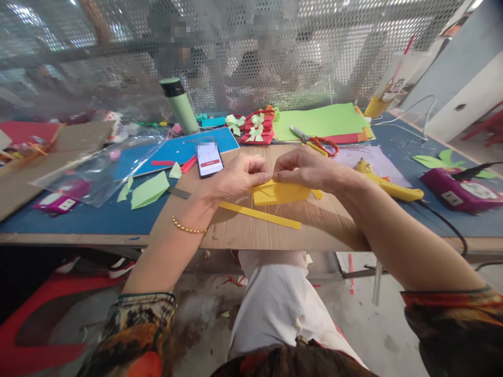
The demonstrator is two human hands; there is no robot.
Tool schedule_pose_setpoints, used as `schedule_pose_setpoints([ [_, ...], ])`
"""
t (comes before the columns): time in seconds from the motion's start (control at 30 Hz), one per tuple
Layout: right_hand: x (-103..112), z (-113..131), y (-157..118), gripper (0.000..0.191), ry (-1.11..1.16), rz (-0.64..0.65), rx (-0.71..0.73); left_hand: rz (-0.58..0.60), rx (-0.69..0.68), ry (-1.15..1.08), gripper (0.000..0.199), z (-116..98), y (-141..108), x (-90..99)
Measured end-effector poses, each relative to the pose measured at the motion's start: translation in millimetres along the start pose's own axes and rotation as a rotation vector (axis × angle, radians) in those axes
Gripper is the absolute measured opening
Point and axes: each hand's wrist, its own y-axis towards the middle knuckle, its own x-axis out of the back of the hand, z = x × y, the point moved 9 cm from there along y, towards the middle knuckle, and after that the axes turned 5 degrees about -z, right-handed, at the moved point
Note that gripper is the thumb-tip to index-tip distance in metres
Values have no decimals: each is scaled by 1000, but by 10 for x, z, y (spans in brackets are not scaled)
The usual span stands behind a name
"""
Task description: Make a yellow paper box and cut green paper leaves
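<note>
Both hands, left (245,175) and right (304,170), pinch a yellow piece (281,192) above cardboard (251,235), whose near edge meets the table's.

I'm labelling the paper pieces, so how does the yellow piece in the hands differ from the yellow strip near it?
The folded piece is broad and creased, while the strip is long, narrow and flat. The left hand and right hand pinch the folded piece; the strip lies on the cardboard. Both are yellow.
</note>
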Motion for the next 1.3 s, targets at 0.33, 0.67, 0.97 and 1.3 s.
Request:
schedule_pose_setpoints([
  [0.33,281,-159,-50,51,83,-73,-23,-147,12,184,18,-66,-62,226],
  [0.67,319,-152,-52,53,-51,-91,17,-132,10,191,18,-80,-57,203],
  [0.97,87,-53,65,54,-103,-12,34,-110,-37,199,24,-48,-27,133],
  [1.3,165,16,55,33,-185,-75,125,-122,35,148,46,-54,-40,178],
])
